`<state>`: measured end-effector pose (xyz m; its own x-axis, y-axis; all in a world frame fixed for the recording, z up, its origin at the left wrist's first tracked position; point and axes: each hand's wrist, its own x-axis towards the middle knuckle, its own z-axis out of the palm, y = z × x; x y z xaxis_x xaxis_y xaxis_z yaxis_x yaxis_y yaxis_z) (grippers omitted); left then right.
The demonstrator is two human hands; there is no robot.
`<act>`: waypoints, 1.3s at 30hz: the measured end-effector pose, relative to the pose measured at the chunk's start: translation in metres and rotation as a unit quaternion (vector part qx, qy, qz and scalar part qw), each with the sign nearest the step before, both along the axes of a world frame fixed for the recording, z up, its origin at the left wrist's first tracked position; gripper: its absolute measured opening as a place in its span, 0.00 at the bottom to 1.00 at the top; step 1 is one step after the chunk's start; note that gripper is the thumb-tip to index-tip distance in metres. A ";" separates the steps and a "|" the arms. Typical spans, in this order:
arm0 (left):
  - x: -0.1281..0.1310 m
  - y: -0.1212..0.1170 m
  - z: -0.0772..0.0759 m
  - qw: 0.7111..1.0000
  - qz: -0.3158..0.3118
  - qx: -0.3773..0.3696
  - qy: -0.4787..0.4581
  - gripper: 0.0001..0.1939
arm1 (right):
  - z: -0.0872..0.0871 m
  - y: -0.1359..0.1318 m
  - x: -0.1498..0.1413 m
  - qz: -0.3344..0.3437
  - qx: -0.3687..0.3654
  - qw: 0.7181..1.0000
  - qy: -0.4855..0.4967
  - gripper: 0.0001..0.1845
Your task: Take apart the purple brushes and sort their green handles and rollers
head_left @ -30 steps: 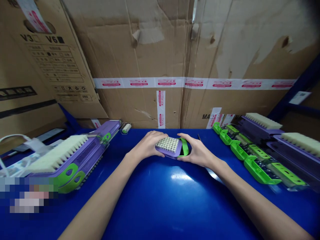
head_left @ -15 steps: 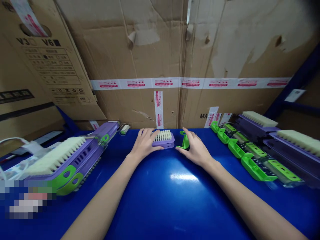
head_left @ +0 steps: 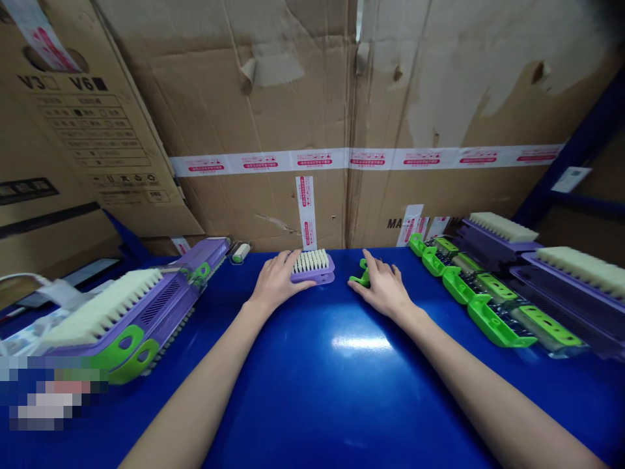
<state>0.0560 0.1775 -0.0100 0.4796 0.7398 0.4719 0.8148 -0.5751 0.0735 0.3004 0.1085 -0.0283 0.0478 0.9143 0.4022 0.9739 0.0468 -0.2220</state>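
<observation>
Against the back of the blue table (head_left: 312, 384), my left hand (head_left: 276, 280) is closed over the left end of a purple brush (head_left: 312, 267). Its cream bristles face up, and my thumb lies along the near side. To the right, my right hand (head_left: 383, 280) is curled around a small bright-green plastic part (head_left: 364, 275), thumb in front and fingers behind. The palm hides much of that part. A short gap separates it from the brush.
At left lie stacked purple-and-green brushes (head_left: 151, 306), a white adapter with cable (head_left: 61, 291) and a small roller piece (head_left: 240, 253). At right are a row of green parts (head_left: 498, 322) and more purple brushes (head_left: 581, 270). Cardboard (head_left: 263, 117) walls the back.
The green part, upright before, now sits lower and tilted in my right hand. My left hand stays on the brush. The whole view has shifted slightly.
</observation>
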 end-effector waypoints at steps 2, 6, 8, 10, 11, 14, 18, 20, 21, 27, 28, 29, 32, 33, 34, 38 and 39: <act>0.000 -0.001 0.002 1.000 0.013 -0.023 0.003 0.39 | 0.000 0.001 0.002 -0.003 -0.002 1.000 0.004 0.40; 0.001 -0.004 0.005 0.999 0.022 -0.040 0.011 0.38 | 0.005 0.001 0.005 -0.013 0.011 1.000 0.017 0.36; 0.001 -0.004 0.006 0.999 0.023 -0.046 0.014 0.38 | 0.008 0.001 0.007 -0.035 0.022 0.999 0.016 0.32; 0.001 -0.004 0.006 0.998 0.023 -0.050 0.016 0.38 | 0.012 0.000 0.009 -0.059 0.027 0.998 0.008 0.30; 0.001 -0.003 0.006 0.998 0.023 -0.052 0.016 0.38 | 0.013 0.000 0.010 -0.072 0.029 0.997 0.004 0.29; 0.000 -0.002 0.005 0.998 0.020 -0.051 0.012 0.38 | 0.017 -0.002 0.013 -0.110 0.036 0.993 -0.003 0.26; -0.001 -0.002 0.005 0.999 0.015 -0.048 0.008 0.37 | 0.020 -0.004 0.017 -0.147 0.030 0.989 -0.009 0.22; -0.001 -0.001 0.004 0.999 0.012 -0.043 0.004 0.37 | 0.021 -0.005 0.019 -0.157 0.022 0.987 -0.009 0.21; -0.001 -0.001 0.003 0.999 0.011 -0.039 0.001 0.37 | 0.021 -0.004 0.020 -0.156 0.024 0.987 -0.009 0.21; -0.005 0.004 0.001 0.995 -0.054 -0.056 -0.054 0.36 | 0.019 -0.002 0.014 -0.017 0.095 0.995 0.007 0.20; -0.006 0.004 0.001 0.994 -0.071 -0.063 -0.061 0.37 | 0.018 -0.002 0.010 0.013 0.103 0.994 0.024 0.21; -0.006 0.004 0.002 0.992 -0.083 -0.067 -0.066 0.37 | 0.017 -0.002 0.007 0.040 0.108 0.992 0.044 0.21; -0.004 0.001 0.003 0.990 -0.102 -0.066 -0.076 0.37 | 0.013 -0.004 -0.002 0.100 0.109 0.985 0.089 0.23; -0.004 0.000 0.004 0.989 -0.107 -0.065 -0.080 0.37 | 0.012 -0.004 -0.004 0.113 0.105 0.984 0.094 0.24; -0.003 -0.001 0.003 0.988 -0.112 -0.063 -0.087 0.37 | 0.011 -0.005 -0.005 0.121 0.099 0.983 0.097 0.24; 0.001 -0.004 0.003 0.982 -0.129 -0.043 -0.131 0.38 | 0.008 -0.004 -0.006 0.139 0.079 0.980 0.118 0.27; 0.001 -0.005 0.003 0.979 -0.142 -0.037 -0.139 0.38 | 0.007 -0.004 -0.006 0.141 0.074 0.978 0.131 0.27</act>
